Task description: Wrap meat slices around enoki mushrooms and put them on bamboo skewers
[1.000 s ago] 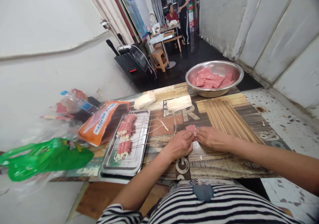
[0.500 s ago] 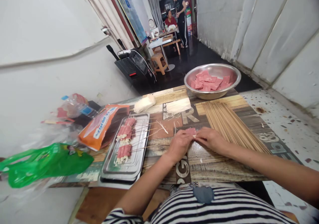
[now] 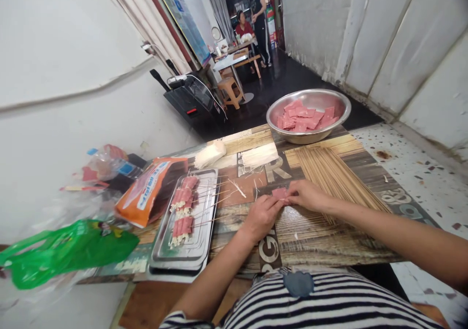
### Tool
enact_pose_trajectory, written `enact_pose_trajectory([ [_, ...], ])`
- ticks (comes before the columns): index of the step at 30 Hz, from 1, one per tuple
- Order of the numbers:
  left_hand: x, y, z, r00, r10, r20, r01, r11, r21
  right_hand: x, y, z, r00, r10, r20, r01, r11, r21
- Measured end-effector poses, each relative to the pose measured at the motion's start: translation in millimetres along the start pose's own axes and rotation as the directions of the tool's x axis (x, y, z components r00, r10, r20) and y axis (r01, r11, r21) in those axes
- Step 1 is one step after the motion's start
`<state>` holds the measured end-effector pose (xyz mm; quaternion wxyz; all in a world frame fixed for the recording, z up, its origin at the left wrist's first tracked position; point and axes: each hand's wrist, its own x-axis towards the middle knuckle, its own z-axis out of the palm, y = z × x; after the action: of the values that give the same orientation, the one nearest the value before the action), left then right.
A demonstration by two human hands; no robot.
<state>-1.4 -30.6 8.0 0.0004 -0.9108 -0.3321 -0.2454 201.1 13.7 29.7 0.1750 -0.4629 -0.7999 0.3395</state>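
Meat slice [image 3: 280,193], flat on table [image 3: 325,246], is finger-pinched at its near edge by left hand [image 3: 260,218] and right hand [image 3: 307,195]; tearing could be caused by uneven pull.

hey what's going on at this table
A person has both hands at a pink slice on the table, with the left hand and right hand touching its near edge. Skewered pink rolls lie on a metal tray to the left. Thin sticks and a bowl of more slices are on the right.
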Motion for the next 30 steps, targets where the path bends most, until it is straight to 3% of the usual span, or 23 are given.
enact_pose_trajectory([
  [5, 3, -2, 3, 1.000, -0.014, -0.016, 0.013, 0.999, -0.047, 10, 6, -2, 0.993, 0.060, 0.100, -0.059, 0.998, -0.007],
  [7, 6, -3, 2, 0.999, -0.048, -0.014, 0.047, 0.996, -0.082, 8, 9, 0, 0.998, -0.005, 0.070, 0.009, 0.998, -0.059],
  [9, 9, -3, 0, 0.996, -0.086, 0.004, 0.086, 0.989, -0.124, 1, 9, 4, 0.986, -0.160, -0.037, 0.152, 0.975, -0.162],
  [11, 12, -3, -3, 0.993, -0.114, 0.032, 0.117, 0.980, -0.163, -10, 7, 11, 0.917, -0.370, -0.151, 0.308, 0.895, -0.323],
  [14, 16, -4, -6, 0.990, -0.127, 0.055, 0.136, 0.970, -0.203, -23, 3, 23, 0.752, -0.634, -0.180, 0.449, 0.693, -0.565],
  [16, 16, -5, -7, 0.990, -0.134, 0.043, 0.140, 0.964, -0.227, -26, 1, 29, 0.683, -0.716, -0.141, 0.476, 0.583, -0.658],
  [17, 16, -5, -6, 0.989, -0.146, 0.033, 0.149, 0.959, -0.240, -26, 1, 31, 0.675, -0.727, -0.125, 0.472, 0.556, -0.684],
  [20, 12, -5, -2, 0.978, -0.207, 0.002, 0.200, 0.944, -0.263, -22, 3, 35, 0.711, -0.699, -0.081, 0.460, 0.549, -0.698],
  [24, 5, -3, 3, 0.962, -0.269, -0.046, 0.251, 0.938, -0.239, -15, 3, 31, 0.791, -0.610, -0.047, 0.464, 0.649, -0.603],
  [30, 0, 0, -1, 0.987, -0.152, -0.044, 0.149, 0.987, -0.068, 2, -2, 16, 0.879, -0.475, 0.039, 0.447, 0.793, -0.414],
])
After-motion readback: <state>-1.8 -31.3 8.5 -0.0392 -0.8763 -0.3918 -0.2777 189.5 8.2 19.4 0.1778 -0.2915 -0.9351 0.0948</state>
